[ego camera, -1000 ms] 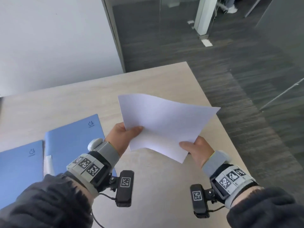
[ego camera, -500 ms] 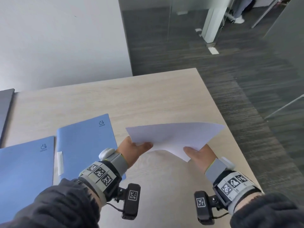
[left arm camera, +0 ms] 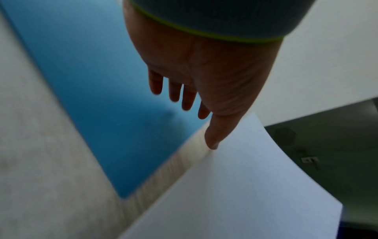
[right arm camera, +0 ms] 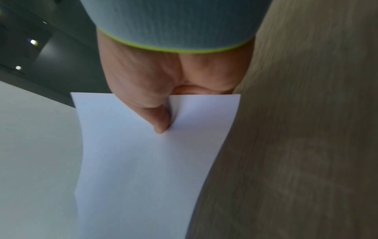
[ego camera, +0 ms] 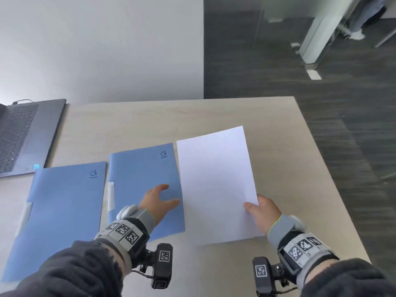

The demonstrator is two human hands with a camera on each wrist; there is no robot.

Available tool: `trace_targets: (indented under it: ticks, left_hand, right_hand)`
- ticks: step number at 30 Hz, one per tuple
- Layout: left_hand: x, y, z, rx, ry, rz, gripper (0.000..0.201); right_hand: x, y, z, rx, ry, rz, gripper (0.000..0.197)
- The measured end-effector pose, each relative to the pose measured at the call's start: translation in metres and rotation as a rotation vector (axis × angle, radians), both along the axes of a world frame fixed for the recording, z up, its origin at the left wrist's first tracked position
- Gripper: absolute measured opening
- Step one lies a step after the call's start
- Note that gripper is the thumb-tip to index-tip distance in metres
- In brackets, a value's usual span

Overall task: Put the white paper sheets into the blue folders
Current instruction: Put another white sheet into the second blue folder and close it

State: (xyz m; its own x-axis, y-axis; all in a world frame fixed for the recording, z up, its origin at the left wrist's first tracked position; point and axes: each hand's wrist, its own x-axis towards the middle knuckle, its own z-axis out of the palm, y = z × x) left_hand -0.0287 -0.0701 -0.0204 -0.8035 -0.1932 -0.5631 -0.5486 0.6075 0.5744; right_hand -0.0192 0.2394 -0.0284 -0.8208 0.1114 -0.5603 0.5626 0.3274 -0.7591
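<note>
At the far left of the wooden table [ego camera: 214, 112] an open grey laptop [ego camera: 27, 136] lies with its keyboard showing, close to the white wall [ego camera: 96, 43]. Just to its right and nearer the person, the left blue folder [ego camera: 60, 211] lies flat and closed, a pale tab on its left edge. Beside it, with a narrow strip of table between them, the right blue folder [ego camera: 141, 174] also lies flat and closed, its small logo at the far right corner.

The left hand [ego camera: 157, 202] hovers over the near right part of that folder with its fingers spread and straight, gripping nothing; whether the fingertips touch the cover cannot be told. From the left wrist camera its fingers [left arm camera: 174, 90] hang loosely apart above the blue cover, and the thumb points down at the strip of table beside the edge of the paper.

Just right of this folder, the white paper sheets [ego camera: 216, 185] lie lengthwise, their left edge almost alongside the folder's right edge. The right hand [ego camera: 262, 213] pinches the sheets at the near right edge, thumb on top, the other fingers hidden beneath. The right wrist camera shows the thumb [right arm camera: 161, 122] pressing a small crease into the paper. Right of the table runs dark flooring [ego camera: 321, 82].
</note>
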Motion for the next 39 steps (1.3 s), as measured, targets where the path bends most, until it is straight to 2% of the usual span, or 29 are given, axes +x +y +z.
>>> trace_targets:
  ticks: [2, 5, 7, 11, 16, 20, 24, 26, 30, 32, 35, 37, 39]
  left_hand:
    - [0.014, -0.029, -0.005, -0.192, 0.002, 0.039, 0.072]
    - [0.041, -0.065, -0.013, -0.389, -0.08, -0.007, 0.091]
    - [0.058, -0.081, -0.021, -0.425, -0.127, -0.031, 0.103]
    - [0.076, -0.084, -0.029, -0.475, -0.114, -0.111, 0.118]
    - [0.075, -0.078, -0.029, -0.563, -0.15, -0.343, 0.136]
    - [0.063, -0.078, -0.019, -0.612, -0.1, -0.513, 0.114]
    - [0.056, -0.084, -0.016, -0.639, -0.035, -0.554, 0.087]
    - [0.056, -0.087, -0.011, -0.572, -0.008, -0.509, 0.083]
    - [0.055, -0.098, -0.006, -0.397, -0.02, -0.222, 0.088]
    - [0.056, -0.105, -0.007, -0.353, -0.009, -0.149, 0.079]
    - [0.057, -0.108, -0.005, -0.294, 0.048, -0.1, 0.055]
    - [0.06, -0.107, -0.004, -0.222, 0.05, -0.031, 0.054]
    - [0.063, -0.103, -0.003, -0.154, 0.054, 0.011, 0.06]
  right_hand:
    - [-0.006, -0.011, -0.007, -0.039, -0.022, -0.015, 0.015]
    - [-0.016, -0.028, -0.013, -0.084, -0.044, -0.026, 0.017]
    - [-0.021, -0.041, -0.018, -0.098, -0.052, -0.017, 0.02]
    - [-0.026, -0.053, -0.026, -0.142, -0.072, -0.046, 0.013]
    - [-0.03, -0.07, -0.023, -0.186, -0.071, -0.093, 0.014]
    - [-0.029, -0.074, -0.021, -0.243, -0.088, -0.222, 0.016]
    - [-0.03, -0.065, -0.026, -0.334, -0.093, -0.394, 0.018]
    - [-0.033, -0.06, -0.025, -0.343, -0.089, -0.486, 0.017]
    - [-0.034, -0.054, -0.022, -0.382, -0.088, -0.584, 0.015]
    - [-0.034, -0.056, -0.019, -0.31, -0.062, -0.577, 0.011]
    - [-0.032, -0.061, -0.017, -0.135, -0.011, -0.471, 0.016]
    - [-0.031, -0.069, -0.017, -0.066, -0.004, -0.346, 0.02]
    - [-0.03, -0.082, -0.019, -0.026, -0.027, -0.218, 0.014]
